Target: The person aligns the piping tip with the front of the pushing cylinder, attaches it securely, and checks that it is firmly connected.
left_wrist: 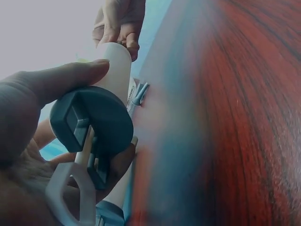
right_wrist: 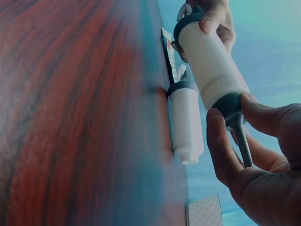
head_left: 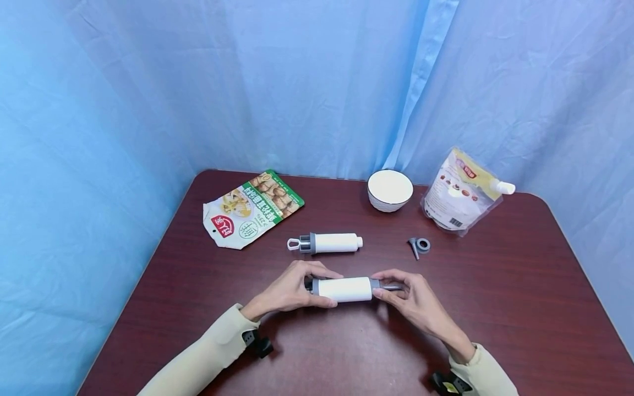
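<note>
Both hands hold a white piping syringe (head_left: 345, 290) level above the near part of the table. My left hand (head_left: 292, 289) grips its grey collar end, thumb along the white barrel, with the pale looped plunger handle (left_wrist: 70, 193) sticking out towards the wrist. At the other end my right hand (head_left: 413, 300) pinches the grey nozzle cap (right_wrist: 229, 107) between thumb and fingers. A long thin spout points from the cap towards the right palm. Just beyond the hands lies a second white syringe (head_left: 337, 243), its tip bare of any nozzle.
A grey nozzle and ring (head_left: 420, 246) lie right of the second syringe. Farther back are a flat printed food packet (head_left: 252, 209) on the left, a white bowl (head_left: 389, 190), and a spouted pouch (head_left: 458, 192) standing at right. Blue curtains (head_left: 307, 82) hang behind the table.
</note>
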`<state>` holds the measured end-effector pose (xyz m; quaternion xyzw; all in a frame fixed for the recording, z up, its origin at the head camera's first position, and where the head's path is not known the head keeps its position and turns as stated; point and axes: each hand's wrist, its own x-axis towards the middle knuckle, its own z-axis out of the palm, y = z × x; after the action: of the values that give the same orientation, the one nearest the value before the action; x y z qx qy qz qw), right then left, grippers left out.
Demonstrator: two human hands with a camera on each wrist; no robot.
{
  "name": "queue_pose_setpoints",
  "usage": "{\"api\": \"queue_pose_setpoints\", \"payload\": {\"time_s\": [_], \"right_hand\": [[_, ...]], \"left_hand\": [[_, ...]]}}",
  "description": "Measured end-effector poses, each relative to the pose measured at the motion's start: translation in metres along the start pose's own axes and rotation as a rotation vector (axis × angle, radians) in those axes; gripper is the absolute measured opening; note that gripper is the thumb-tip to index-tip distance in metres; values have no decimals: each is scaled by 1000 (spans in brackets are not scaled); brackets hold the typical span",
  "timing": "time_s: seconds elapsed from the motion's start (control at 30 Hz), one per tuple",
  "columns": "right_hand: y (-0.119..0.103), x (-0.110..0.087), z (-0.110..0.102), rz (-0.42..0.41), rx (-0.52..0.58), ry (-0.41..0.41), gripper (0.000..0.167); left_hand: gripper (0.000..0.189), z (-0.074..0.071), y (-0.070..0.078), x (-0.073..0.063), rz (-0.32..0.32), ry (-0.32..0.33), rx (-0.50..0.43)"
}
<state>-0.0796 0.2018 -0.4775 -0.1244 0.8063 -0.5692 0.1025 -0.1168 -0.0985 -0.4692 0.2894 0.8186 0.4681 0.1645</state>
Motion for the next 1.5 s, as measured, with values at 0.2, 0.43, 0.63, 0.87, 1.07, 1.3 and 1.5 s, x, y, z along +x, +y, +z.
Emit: {"api": "queue_pose_setpoints", "payload": {"time_s": [0.2, 0.43, 0.63, 0.87, 1.07, 1.3, 1.5], "right_hand": [[3, 0, 1, -21, 21, 7, 25], [4, -3, 2, -145, 64, 32, 27], [1, -2, -4, -272, 91, -10, 32], [-3, -1, -10, -322, 73, -69, 31], [0, 1, -9, -296, 45, -37, 31], [3, 0, -5, -191, 14, 6, 20], [3, 0, -3, -194, 27, 34, 20]], "left_hand": [[48, 0, -1, 0, 16, 4, 21], [43, -4, -3, 0, -18, -57, -81], [37, -8, -6, 0, -128, -144, -323], [34, -10, -7, 0, -185, -211, -402], [36, -9, -7, 2, -169, -179, -387], [38, -5, -4, 1, -85, -119, -319], [37, -1, -3, 1, -32, -70, -200]]}}
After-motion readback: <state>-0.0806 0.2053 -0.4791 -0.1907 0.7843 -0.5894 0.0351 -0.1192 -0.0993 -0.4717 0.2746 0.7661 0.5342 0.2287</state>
